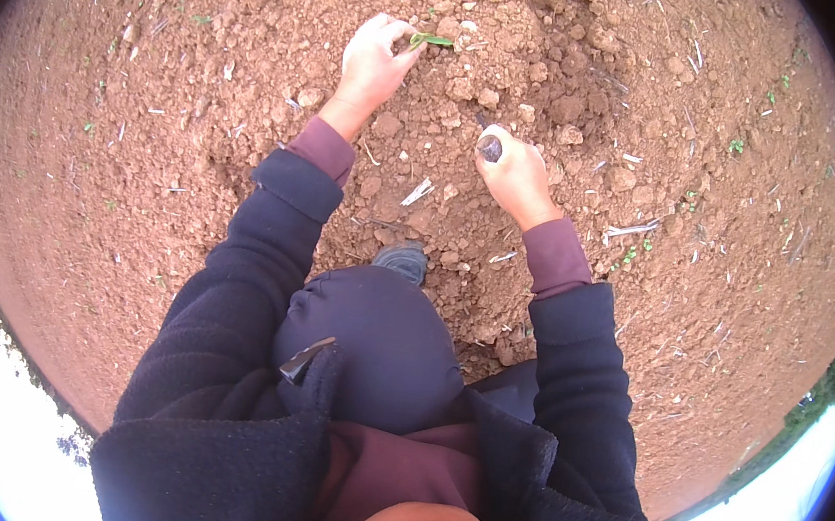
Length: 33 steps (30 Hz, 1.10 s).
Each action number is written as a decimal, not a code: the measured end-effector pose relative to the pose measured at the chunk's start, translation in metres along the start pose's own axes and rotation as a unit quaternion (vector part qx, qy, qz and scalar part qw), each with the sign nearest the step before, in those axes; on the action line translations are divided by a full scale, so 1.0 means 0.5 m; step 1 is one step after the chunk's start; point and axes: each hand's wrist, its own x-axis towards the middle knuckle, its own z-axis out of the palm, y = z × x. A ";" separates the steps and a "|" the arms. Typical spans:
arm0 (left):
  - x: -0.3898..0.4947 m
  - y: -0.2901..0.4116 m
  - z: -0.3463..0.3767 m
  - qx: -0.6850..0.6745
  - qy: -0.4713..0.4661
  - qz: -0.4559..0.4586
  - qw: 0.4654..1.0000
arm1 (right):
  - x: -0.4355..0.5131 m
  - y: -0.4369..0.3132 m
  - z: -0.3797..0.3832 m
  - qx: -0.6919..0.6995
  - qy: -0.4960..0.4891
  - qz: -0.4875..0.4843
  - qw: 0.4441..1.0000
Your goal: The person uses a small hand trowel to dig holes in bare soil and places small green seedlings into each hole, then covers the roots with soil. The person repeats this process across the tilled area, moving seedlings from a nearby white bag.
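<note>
Between the thumb and fingers of my left hand (379,59) is a small green plant (433,40), its leaves pointing right just above the brown soil. My right hand (518,172) is closed around the rounded handle of a hand tool (489,148). A short dark part of that tool shows beyond my fist; the rest is hidden, so its kind cannot be told. Loose, cloddy soil (446,124) lies between and beneath both hands.
A dug hollow (569,56) with darker clods lies beyond my right hand. Dry stalk pieces (631,229) and small green weeds (736,146) are scattered at the right. My shoe (402,260) and bent knee (377,332) are below the hands.
</note>
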 end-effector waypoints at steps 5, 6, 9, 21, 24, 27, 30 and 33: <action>-0.003 -0.002 -0.004 0.007 0.014 0.014 1.000 | -0.014 -0.008 -0.009 -0.013 -0.005 0.012 1.000; -0.004 -0.002 -0.005 -0.006 0.015 0.010 1.000 | -0.016 -0.010 -0.010 -0.017 -0.007 0.013 1.000; -0.005 0.001 -0.008 -0.036 0.018 -0.001 0.999 | -0.022 -0.014 -0.014 -0.026 -0.009 0.010 1.000; -0.003 0.057 -0.080 -0.273 0.010 -0.105 0.956 | -0.040 -0.047 -0.037 -0.057 -0.020 0.041 0.997; 0.008 0.056 -0.099 -0.388 0.022 -0.134 0.911 | -0.050 -0.060 -0.054 -0.054 -0.031 0.052 0.997; 0.011 0.043 -0.121 -0.476 0.004 -0.201 0.856 | -0.072 -0.070 -0.080 -0.053 -0.043 0.061 0.996; 0.016 0.025 -0.142 -0.556 0.021 -0.193 0.808 | -0.114 -0.088 -0.126 -0.066 -0.050 0.058 0.995; 0.028 -0.003 -0.191 -0.549 0.061 -0.203 0.808 | -0.195 -0.121 -0.230 -0.068 -0.011 0.035 0.997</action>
